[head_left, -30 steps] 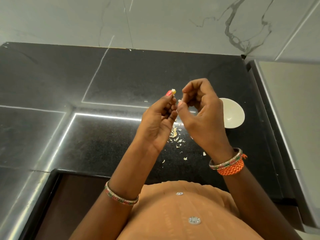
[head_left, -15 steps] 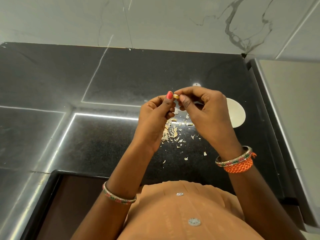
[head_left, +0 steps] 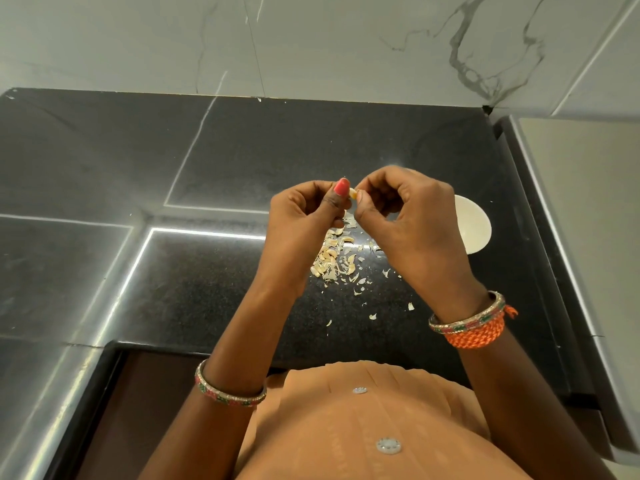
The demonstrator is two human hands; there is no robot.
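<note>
The right hand (head_left: pixel 412 216) has closed in on the clove (head_left: pixel 352 193), which a second ago the left hand (head_left: pixel 304 220) held alone. Now both pinch it between thumb and curled fingertips, in the air above the counter (head_left: pixel 173 278). Below it lies a heap of peels (head_left: pixel 332 259), loose flakes strewn nearer the person, and a white bowl (head_left: pixel 476 226) stands near, partly behind the right hand

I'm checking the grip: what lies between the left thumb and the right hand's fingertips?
A small pale clove, pinched by the left hand and the right hand from either side; the head view shows it.
</note>
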